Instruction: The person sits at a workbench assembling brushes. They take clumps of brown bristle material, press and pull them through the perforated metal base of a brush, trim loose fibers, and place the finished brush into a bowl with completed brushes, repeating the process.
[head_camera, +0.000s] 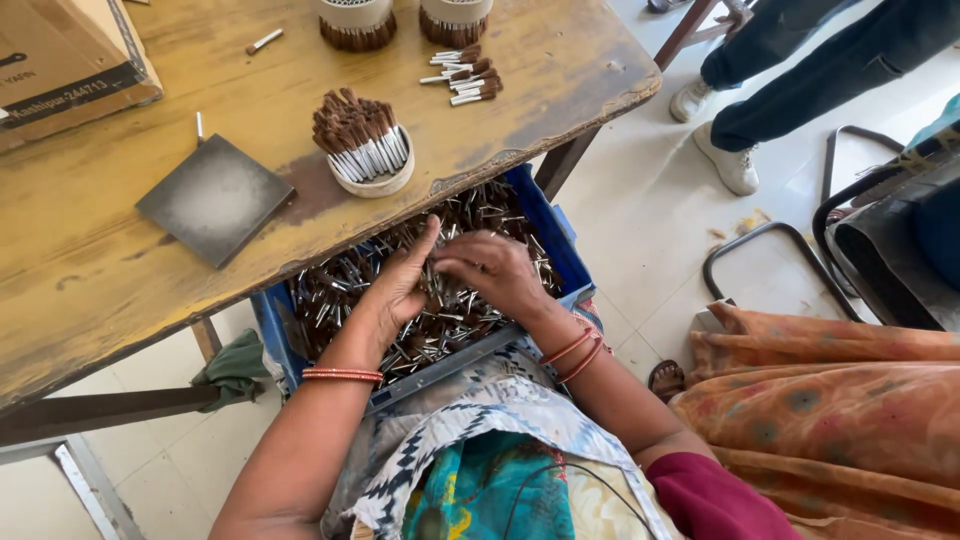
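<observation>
We see both hands down in a blue plastic crate (560, 245) on the lap, under the worn yellow wooden worktop (120, 250) edge, so pieces stay within reach. The crate holds loose small brown-tipped brush pieces with silver metal ferrules (350, 285). Left hand (400, 285) lies half-open, fingers cupped against the pile; right hand (495, 270) curls in a closed grip on a few pieces. A round white cup of upright brush pieces (365, 145) sits on the worktop beside a grey square metal plate (215, 198).

Left hand (400, 285) and right hand (490, 268) gathering small brushes (440, 320), blue crate (555, 235), worn wooden table (120, 270)
</observation>
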